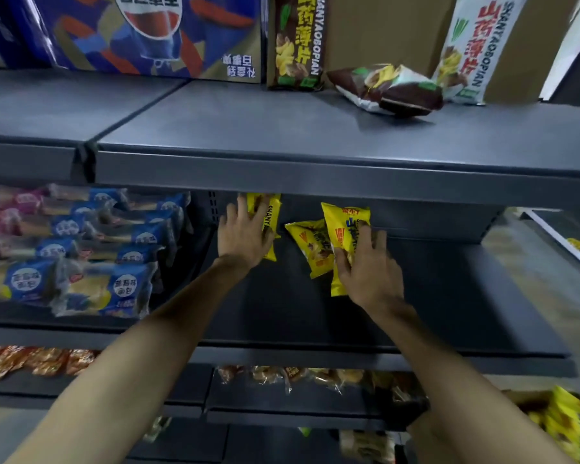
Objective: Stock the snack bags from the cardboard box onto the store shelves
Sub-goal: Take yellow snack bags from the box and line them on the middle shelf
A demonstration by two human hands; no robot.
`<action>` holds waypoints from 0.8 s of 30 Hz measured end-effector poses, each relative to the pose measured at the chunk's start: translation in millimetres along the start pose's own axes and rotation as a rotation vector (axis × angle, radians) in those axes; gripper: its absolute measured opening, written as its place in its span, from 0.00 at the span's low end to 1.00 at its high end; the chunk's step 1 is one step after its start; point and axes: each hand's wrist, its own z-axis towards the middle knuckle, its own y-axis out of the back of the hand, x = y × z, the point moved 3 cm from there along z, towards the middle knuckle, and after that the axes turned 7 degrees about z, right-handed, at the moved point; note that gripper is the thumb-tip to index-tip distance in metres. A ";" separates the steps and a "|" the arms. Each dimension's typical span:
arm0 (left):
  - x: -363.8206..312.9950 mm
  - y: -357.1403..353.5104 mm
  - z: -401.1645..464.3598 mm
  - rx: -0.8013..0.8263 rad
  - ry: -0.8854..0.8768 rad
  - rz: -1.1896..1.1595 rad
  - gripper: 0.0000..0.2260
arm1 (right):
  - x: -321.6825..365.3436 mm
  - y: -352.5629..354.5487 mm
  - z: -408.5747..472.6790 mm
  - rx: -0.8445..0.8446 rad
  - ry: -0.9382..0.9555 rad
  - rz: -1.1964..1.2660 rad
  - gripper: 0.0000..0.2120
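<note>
On the middle shelf, both hands work among yellow snack bags. The left hand lies against an upright yellow bag at the back of the shelf; its fingers are spread and fairly straight over the front of the bag, so this grip is wide and pressing, not closed around the bag. The right hand holds a second yellow bag upright: the thumb is on the left side of the bag and the fingers curl over its front, so here the grip is holding the bag. Between the two hands, a third yellow bag leans tilted, just beside the bag in the right hand and touching it as far as I can tell.

At the left on the same shelf, blue bread packs lie in stacked rows. On the upper shelf, a dark brown snack bag stands upright, a white snack bag stands more to the right, and two fallen bags lie between them. At the lower right corner, the cardboard box shows only a part of its edge, with more yellow bags inside it.
</note>
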 end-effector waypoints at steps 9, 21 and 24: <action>-75.4 41.5 7.3 0.220 -0.268 0.058 0.18 | -12.3 14.7 4.5 -0.003 -0.045 0.017 0.25; -153.5 -19.6 23.4 0.569 -0.181 0.148 0.27 | -69.9 2.7 -5.0 0.034 -0.112 0.083 0.27; -154.8 -21.0 14.3 0.573 -0.253 0.139 0.27 | -77.6 1.2 -10.8 0.048 -0.138 0.091 0.26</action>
